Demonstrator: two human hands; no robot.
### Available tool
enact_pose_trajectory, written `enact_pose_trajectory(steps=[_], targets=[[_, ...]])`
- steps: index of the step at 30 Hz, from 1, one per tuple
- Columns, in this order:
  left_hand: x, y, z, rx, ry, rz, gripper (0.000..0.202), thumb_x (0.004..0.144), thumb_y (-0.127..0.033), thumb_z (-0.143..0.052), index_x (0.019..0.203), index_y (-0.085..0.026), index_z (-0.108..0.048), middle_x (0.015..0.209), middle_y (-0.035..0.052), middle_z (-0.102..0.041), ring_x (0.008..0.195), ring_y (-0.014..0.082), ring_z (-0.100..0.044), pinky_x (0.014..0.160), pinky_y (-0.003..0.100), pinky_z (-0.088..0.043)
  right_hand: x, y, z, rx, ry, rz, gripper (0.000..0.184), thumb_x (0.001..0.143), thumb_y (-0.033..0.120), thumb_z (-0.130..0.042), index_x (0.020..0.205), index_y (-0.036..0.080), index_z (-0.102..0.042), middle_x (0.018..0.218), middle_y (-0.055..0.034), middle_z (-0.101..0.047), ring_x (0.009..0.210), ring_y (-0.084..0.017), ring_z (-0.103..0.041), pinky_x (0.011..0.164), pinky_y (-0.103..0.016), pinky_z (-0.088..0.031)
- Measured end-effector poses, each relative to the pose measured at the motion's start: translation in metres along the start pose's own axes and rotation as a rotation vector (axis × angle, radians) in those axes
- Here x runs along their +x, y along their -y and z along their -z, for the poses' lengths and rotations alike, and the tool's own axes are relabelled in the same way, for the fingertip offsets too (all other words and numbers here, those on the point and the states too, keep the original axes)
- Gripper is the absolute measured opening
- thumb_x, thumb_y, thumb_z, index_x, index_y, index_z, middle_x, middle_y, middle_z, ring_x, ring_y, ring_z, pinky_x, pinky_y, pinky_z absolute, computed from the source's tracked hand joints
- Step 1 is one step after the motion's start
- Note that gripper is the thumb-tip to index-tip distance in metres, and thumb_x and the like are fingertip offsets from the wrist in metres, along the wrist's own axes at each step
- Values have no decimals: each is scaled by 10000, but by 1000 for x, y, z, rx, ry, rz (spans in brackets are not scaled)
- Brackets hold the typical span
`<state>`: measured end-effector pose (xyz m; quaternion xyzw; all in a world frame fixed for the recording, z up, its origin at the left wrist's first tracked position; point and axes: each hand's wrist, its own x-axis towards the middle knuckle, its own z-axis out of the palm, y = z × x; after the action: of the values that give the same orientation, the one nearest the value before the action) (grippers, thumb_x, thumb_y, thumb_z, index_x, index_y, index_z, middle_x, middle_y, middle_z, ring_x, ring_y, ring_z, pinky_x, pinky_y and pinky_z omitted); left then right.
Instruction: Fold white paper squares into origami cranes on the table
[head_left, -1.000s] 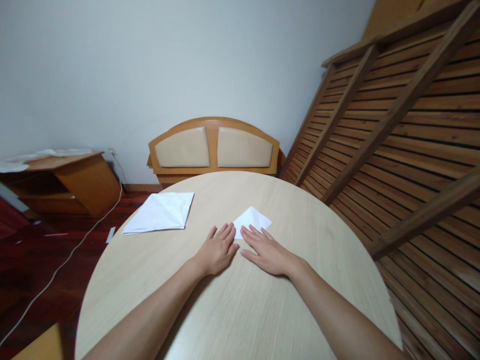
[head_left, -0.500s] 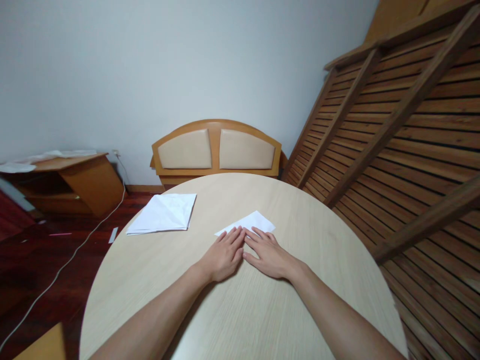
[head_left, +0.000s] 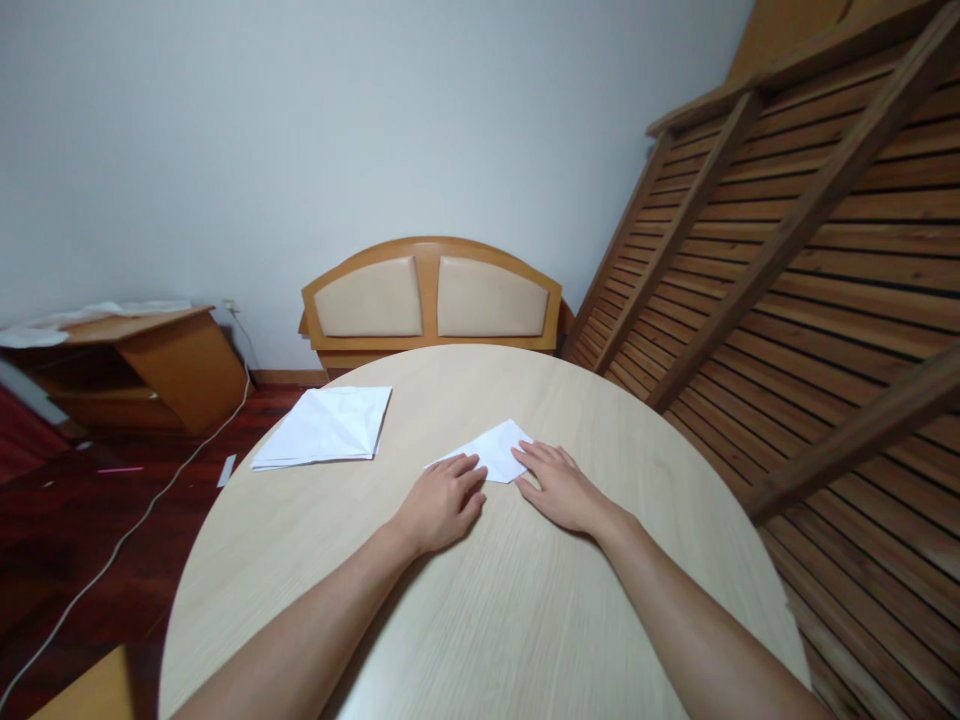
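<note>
A folded sheet of white paper (head_left: 498, 448) lies flat on the round wooden table (head_left: 480, 620), its far corner pointing away from me. My left hand (head_left: 445, 502) rests palm down, its fingertips over the paper's left near edge and its fingers stretched out. On the other side, my right hand (head_left: 559, 487) lies with fingers spread, their tips touching the paper's right side. Both hands cover the side corners in part, and neither grips the sheet.
A stack of white paper sheets (head_left: 326, 425) lies at the table's back left. Behind the table stands a padded headboard (head_left: 430, 300). Wooden slats (head_left: 795, 260) lean along the right. A low desk (head_left: 165, 360) and a cable (head_left: 142, 510) are on the left.
My hands, close together at the paper's near edge before, have moved apart, the right one outward to the right. The paper's near middle edge now shows between them.
</note>
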<state>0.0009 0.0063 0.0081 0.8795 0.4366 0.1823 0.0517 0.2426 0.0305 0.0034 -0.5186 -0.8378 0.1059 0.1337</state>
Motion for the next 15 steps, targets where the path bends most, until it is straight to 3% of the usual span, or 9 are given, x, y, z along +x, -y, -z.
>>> enact_pose_trajectory(steps=[3,9,15], targets=[[1,5,4,-27,-46,16,275,929,-255,-529,1156,-206,-675,1249,108,-664,1144,266,-607,1004,419,-477,0,4,1,30,-64,98,462,948,379,-507,1376,222,-578,1455,-119,-535,1359,-297,-447,1161,-529,-264],[2,12,6,-76,-74,40,215,937,-277,-559,1088,-221,-701,1112,74,-700,1033,240,-618,898,359,-510,3,7,2,148,-62,239,337,971,340,-517,1263,272,-670,1346,-97,-597,1259,-247,-530,1088,-418,-392],[2,16,0,-86,-106,26,236,916,-310,-615,1112,-221,-713,1226,81,-680,1138,248,-608,984,379,-494,5,4,3,212,-70,278,327,952,363,-586,1255,273,-669,1269,-81,-628,1190,-241,-561,1051,-406,-425]])
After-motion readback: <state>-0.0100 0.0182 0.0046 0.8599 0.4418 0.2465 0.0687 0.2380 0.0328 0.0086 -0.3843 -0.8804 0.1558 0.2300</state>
